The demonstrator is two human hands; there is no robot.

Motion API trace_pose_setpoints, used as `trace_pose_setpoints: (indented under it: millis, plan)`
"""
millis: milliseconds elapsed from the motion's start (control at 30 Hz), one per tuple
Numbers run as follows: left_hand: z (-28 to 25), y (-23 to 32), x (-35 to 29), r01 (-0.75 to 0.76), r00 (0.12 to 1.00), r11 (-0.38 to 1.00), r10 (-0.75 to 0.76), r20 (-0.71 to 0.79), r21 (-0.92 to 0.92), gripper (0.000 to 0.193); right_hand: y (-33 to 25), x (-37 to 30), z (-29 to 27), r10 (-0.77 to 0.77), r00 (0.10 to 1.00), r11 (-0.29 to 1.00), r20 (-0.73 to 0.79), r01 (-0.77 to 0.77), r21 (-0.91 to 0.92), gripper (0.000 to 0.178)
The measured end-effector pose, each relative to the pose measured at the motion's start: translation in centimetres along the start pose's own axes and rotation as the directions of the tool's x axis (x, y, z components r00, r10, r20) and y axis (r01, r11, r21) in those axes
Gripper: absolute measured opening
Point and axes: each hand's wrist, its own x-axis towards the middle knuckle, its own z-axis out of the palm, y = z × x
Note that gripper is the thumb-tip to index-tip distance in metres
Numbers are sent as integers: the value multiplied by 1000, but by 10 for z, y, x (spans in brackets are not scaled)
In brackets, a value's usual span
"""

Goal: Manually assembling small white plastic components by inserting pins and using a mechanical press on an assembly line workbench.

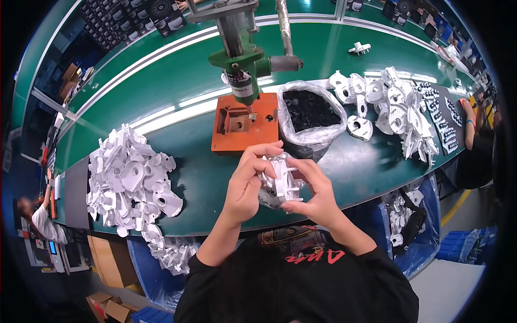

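Both my hands hold one white moulded plastic part (283, 182) just above the near edge of the green table (344, 161). My left hand (246, 183) grips its left side with fingers curled over the top. My right hand (315, 189) cups its right and lower side. Directly beyond the part stands an orange fixture block (237, 129) under a green press head (241, 64). A clear plastic bag of small black parts (309, 110) sits to the right of the block.
A large heap of white plastic parts (132, 180) lies at the left, some spilling over the table edge. Another heap of white parts (396, 105) lies at the right. A co-worker's hand (467, 110) rests at the far right. Blue bags hang below the table.
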Motion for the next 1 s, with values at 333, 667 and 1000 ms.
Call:
trace_pose_setpoints:
  millis: [333, 667, 1000]
  plan:
    - [2, 15, -4, 39, 989, 999, -44, 144, 38, 23, 3, -6, 5, 214, 964, 917, 157, -254, 307, 85]
    - [14, 9, -19, 271, 956, 960, -261, -131, 68, 26, 15, 15, -1, 195, 980, 868, -40, -153, 471, 82]
    - [-27, 3, -12, 239, 944, 883, -113, -311, 403, 21, 53, 55, -22, -17, 993, 960, -115, -16, -281, 32]
